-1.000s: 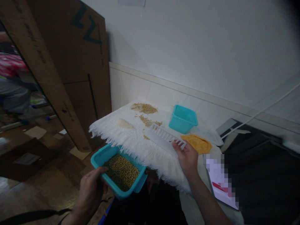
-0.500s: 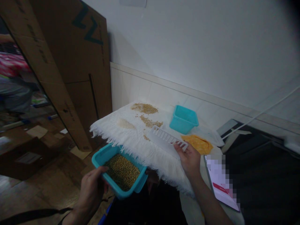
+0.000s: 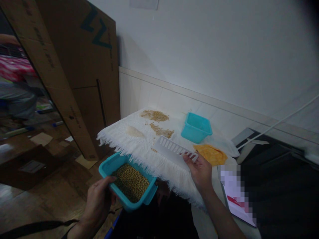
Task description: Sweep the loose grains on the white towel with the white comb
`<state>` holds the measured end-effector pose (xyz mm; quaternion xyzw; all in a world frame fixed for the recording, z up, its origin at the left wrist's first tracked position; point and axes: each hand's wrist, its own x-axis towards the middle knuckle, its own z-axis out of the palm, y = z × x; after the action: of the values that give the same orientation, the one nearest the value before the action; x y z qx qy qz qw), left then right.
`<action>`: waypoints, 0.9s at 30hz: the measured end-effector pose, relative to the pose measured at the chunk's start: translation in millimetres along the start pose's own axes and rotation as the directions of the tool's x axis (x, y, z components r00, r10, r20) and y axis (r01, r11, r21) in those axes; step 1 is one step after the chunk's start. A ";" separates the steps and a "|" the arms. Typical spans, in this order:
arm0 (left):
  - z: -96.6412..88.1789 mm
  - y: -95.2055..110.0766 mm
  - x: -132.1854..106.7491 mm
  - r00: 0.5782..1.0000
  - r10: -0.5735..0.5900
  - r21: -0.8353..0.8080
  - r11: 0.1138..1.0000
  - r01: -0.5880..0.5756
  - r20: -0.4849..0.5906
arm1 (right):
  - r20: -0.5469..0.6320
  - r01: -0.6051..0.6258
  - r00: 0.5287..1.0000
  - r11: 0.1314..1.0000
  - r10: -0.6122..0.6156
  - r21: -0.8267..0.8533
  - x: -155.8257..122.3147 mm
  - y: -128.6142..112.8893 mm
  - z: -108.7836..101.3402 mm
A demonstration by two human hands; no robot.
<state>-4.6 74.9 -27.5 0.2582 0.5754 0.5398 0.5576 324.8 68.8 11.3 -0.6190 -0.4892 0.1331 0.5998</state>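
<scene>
My left hand (image 3: 101,196) grips the near left rim of a turquoise plastic bin (image 3: 107,167), thumb over the edge. Inside lie yellow soybeans (image 3: 136,181) with small green beans along the left. The bin is held below the fringed edge of a white cloth (image 3: 147,157) on the table. My right hand (image 3: 200,171) pinches the right end of a white slotted plastic strip (image 3: 171,154), tilted low over the cloth. Just beyond its left end are loose soybeans (image 3: 161,130). Another soybean pile (image 3: 158,115) lies farther back, and a pale heap of grains (image 3: 134,131) lies to the left.
A second turquoise bin (image 3: 190,132) stands at the table's back right, beside an orange cloth (image 3: 211,155). A tablet-like screen (image 3: 236,199) lies at the right edge. A tall cardboard box (image 3: 82,66) stands left of the table. Part of another person (image 3: 17,93) shows at far left.
My right hand has moved slightly left and down with the slotted strip, toward the few beans near the cloth's front. The left hand and its bin stay nearly where they were.
</scene>
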 end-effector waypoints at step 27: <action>1.9 7.0 0.0 1.000 -0.013 -0.019 1.000 0.013 -0.021 | 0.224 0.025 0.974 0.996 -0.044 0.087 -32.0 -22.4 32.0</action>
<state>-5.0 77.5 -20.7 0.2434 0.5779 0.5442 0.5573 275.2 59.5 9.5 -0.5658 -0.5588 0.2126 0.5678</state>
